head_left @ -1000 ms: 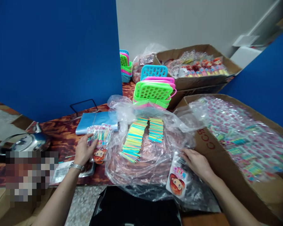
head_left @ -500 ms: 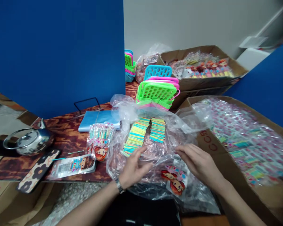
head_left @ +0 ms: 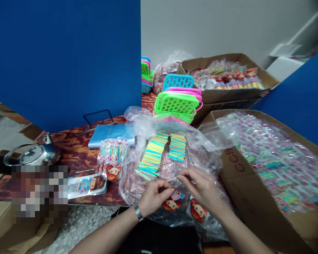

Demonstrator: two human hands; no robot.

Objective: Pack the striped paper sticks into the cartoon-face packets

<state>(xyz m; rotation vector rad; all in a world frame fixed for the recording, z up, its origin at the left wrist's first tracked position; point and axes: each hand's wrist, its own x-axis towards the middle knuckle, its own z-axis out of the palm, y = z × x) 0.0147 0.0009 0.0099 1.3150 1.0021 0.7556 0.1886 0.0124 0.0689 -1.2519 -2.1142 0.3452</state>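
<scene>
My left hand (head_left: pixel 154 198) is closed, thumb and forefinger pinching a small plastic bag (head_left: pixel 171 204) printed with a red-haired doll face. My right hand (head_left: pixel 200 186) is just right of it, fingertips pinched together; what lies between them is too small to make out. Another doll-printed plastic bag (head_left: pixel 198 212) lies below my right hand. Beyond the hands, a larger pile of thin coloured sticks (head_left: pixel 153 153) and a smaller stick pile (head_left: pixel 177 146) lie on a big clear plastic sheet (head_left: pixel 129 188), mostly yellow, blue and orange.
Filled stick bags (head_left: pixel 112 155), a silvery bag (head_left: pixel 86 185) and a blue plastic stack (head_left: pixel 108 135) lie left. A metal kettle (head_left: pixel 39 153) stands farther left. Coloured baskets (head_left: pixel 178 102) stand behind. Cardboard boxes of packed bags (head_left: pixel 275 162) and dolls (head_left: pixel 235 79) flank the right.
My hands have come closer together. The left moved right and pinched one doll-printed bag, which has shifted left away from the other. The right hand moved left.
</scene>
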